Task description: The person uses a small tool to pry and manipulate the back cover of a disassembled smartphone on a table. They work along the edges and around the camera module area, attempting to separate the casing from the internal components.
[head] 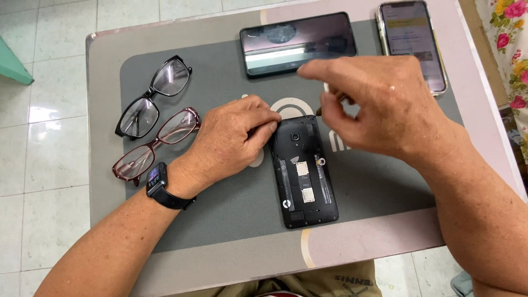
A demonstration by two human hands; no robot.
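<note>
A black phone (303, 176) lies face down on the grey mat (231, 203) with its back cover off, its camera and card slots showing. My left hand (231, 140) rests on the mat and presses its fingertips on the phone's top left corner. A black smartwatch (157, 179) is on that wrist. My right hand (374, 104) hovers above the phone's top right, thumb and forefinger pinched on a thin tool (330, 104) that is mostly hidden; its tip is near the phone's upper edge.
Two pairs of glasses lie at the left of the mat: a black pair (154, 96) and a dark red pair (157, 144). A dark phone (298, 43) lies crosswise at the back. Another phone (411, 41) with a lit screen lies at the back right. The small table (352, 242) stands on white floor tiles.
</note>
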